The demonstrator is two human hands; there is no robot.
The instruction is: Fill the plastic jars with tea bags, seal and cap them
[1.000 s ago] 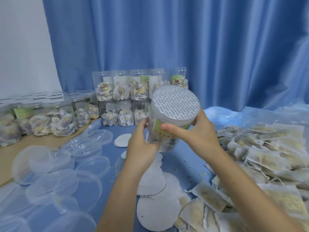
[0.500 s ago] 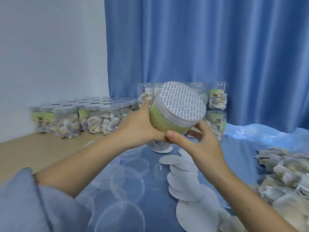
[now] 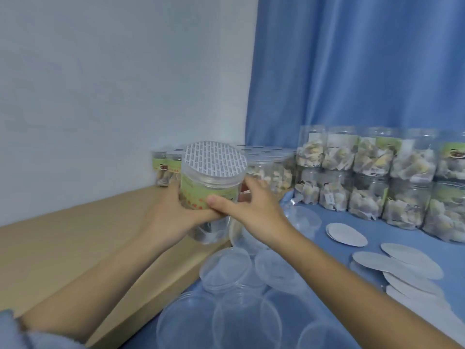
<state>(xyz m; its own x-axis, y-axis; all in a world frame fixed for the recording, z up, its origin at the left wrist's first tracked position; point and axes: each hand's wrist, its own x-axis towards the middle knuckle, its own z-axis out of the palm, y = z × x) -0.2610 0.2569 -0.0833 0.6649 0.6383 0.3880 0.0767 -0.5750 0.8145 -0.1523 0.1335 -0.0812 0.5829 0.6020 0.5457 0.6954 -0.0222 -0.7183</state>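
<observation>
blue curtain (image 3: pixel 352 66) and pale wall (image 3: pixel 113 84) behind a blue-covered tabletop (image 3: pixel 372 222); i hold one capped jar (image 3: pixel 211 187) in both hands above its left edge.

my left hand (image 3: pixel 168 215) wraps the jar's left side and my right hand (image 3: pixel 254 210) curls round its right, thumb across the green label. it is a clear plastic cylinder with tea bags dimly visible inside, and a printed silver seal shows through its clear lid. filled jars (image 3: pixel 377 172) stand stacked two high along the far edge, packed with pale crumpled tea bags; more jars (image 3: pixel 166 167) sit in the far left corner on a tan board (image 3: pixel 75 243). round clear lids (image 3: pixel 241 298) overlap near me, and flat white seal discs (image 3: pixel 402 263) lie toward the right edge.
</observation>
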